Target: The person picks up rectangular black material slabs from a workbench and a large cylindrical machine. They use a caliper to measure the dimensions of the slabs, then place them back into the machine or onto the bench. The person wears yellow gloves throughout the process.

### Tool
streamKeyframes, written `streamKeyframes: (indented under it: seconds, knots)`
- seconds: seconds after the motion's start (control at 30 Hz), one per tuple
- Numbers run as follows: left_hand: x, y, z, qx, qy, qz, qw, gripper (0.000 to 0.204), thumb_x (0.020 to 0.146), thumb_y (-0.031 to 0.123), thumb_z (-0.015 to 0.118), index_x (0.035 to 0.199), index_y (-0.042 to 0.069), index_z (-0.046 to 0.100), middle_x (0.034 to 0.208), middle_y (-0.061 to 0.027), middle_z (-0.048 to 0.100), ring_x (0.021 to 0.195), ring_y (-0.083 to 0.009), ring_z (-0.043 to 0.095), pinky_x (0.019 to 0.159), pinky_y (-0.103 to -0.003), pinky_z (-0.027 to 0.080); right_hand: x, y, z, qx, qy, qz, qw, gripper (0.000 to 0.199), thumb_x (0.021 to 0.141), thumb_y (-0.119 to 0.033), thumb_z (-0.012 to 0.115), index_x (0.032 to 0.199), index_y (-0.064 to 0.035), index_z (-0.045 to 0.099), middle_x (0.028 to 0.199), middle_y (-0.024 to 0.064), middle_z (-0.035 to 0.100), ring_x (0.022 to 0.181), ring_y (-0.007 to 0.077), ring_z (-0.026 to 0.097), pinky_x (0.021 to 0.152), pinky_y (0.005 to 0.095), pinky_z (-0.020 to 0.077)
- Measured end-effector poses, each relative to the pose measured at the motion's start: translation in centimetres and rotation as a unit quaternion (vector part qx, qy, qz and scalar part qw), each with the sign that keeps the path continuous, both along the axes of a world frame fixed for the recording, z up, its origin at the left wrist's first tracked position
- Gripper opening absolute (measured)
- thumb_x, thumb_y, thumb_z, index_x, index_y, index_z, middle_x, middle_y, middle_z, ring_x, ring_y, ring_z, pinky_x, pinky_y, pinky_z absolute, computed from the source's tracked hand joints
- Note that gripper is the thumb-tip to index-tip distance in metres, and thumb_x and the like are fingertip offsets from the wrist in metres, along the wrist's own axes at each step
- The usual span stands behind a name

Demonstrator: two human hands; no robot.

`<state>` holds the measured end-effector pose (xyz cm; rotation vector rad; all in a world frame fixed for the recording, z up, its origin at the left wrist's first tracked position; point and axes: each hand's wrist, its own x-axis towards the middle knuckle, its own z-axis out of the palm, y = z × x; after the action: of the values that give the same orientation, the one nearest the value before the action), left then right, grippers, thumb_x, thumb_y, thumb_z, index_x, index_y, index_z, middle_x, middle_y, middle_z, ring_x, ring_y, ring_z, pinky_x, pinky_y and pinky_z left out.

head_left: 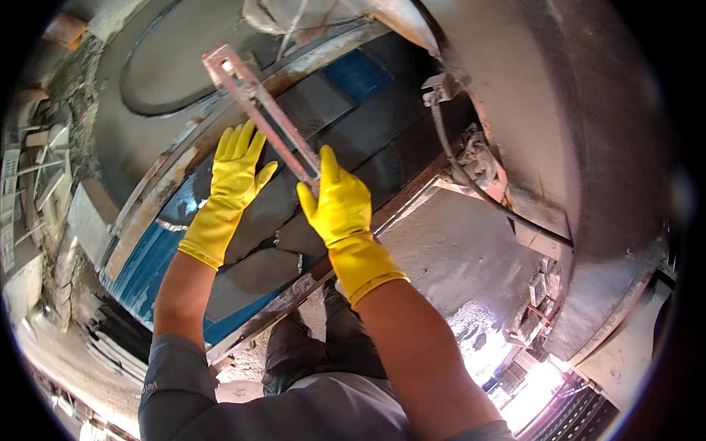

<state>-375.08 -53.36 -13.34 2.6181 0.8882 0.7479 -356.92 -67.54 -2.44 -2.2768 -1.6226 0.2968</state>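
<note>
A big curved metal drum (588,132), grey and crusted with dried splatter, fills the right side above me, and a dark hose (471,180) runs down along its edge past a caked bracket. To the left lies a round grey slab (147,66) ringed by a dark groove. Between them slopes the blue-and-black panel (346,110) inside its rusty steel frame (176,173) — smooth and dusty, smeared with grey paste. Across it slants a long, flat metal bar (261,110), reddish and worn, with a looped end at the top. My right hand (340,206), in a yellow rubber glove, is closed around the bar's lower end, thumb up. My left hand (234,180), gloved the same, lies open and flat on the panel just beside the bar, fingers spread. Below, wet concrete floor (456,264) glares — my dark trousers (309,345) stand on it.
</note>
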Motion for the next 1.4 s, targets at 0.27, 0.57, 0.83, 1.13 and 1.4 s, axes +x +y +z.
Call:
streamKeyframes:
  seconds: [0.27,0.57,0.83,1.13,1.4]
  knots:
    - [-8.7,-5.7,3.7,-0.039,0.079,0.054,0.995,0.065,0.086,0.028,0.08,0.144,0.005,0.06,0.147,-0.0255,0.056,0.135,-0.0491,0.051,0.119,-0.059,0.036,-0.3,0.1,0.2,-0.01,-0.056,0.004,0.998,0.074,0.091,-0.042,0.076,0.147,-0.0003,0.052,0.104,0.0183,0.074,0.091,0.0369,0.074,0.081,0.0418,0.0598]
    - [-11.0,-15.7,5.0,-0.147,0.116,0.148,0.971,0.099,0.066,0.04,0.091,0.15,0.005,0.052,0.155,-0.0266,0.047,0.143,-0.0495,0.042,0.123,-0.059,0.03,-0.8,-0.2,0.3,-0.024,-0.078,-0.005,0.997,0.073,0.091,-0.043,0.078,0.147,-0.0041,0.052,0.103,0.0205,0.074,0.093,0.0394,0.074,0.084,0.043,0.0596]
    - [-10.0,-16.7,4.9,-0.163,0.083,0.163,0.97,0.087,0.074,0.037,0.088,0.149,0.01,0.055,0.148,-0.0258,0.054,0.136,-0.0505,0.049,0.118,-0.059,0.037,-1.1,0.2,0.1,-0.051,-0.133,-0.008,0.99,0.075,0.094,-0.052,0.073,0.149,-0.0062,0.053,0.109,0.0186,0.075,0.099,0.0379,0.074,0.087,0.0418,0.0589]
    - [-14.5,-20.4,6.9,-0.211,0.077,0.151,0.963,0.093,0.07,0.034,0.091,0.15,0.007,0.053,0.154,-0.0261,0.048,0.141,-0.0487,0.044,0.122,-0.058,0.032,-1.0,-0.1,-0.3,-0.081,-0.13,-0.017,0.988,0.078,0.095,-0.052,0.073,0.154,-0.0077,0.048,0.123,0.0181,0.073,0.111,0.0368,0.072,0.096,0.041,0.0584]
    - [-20.6,-29.3,6.3,-0.262,0.214,0.206,0.918,0.1,0.08,0.046,0.082,0.157,0.0,0.039,0.162,-0.0318,0.033,0.149,-0.0559,0.028,0.124,-0.07,0.013,-1.4,0.6,0.4,-0.096,-0.137,-0.022,0.986,0.077,0.095,-0.051,0.073,0.153,-0.0077,0.049,0.124,0.0182,0.073,0.112,0.0368,0.073,0.098,0.0405,0.0583]
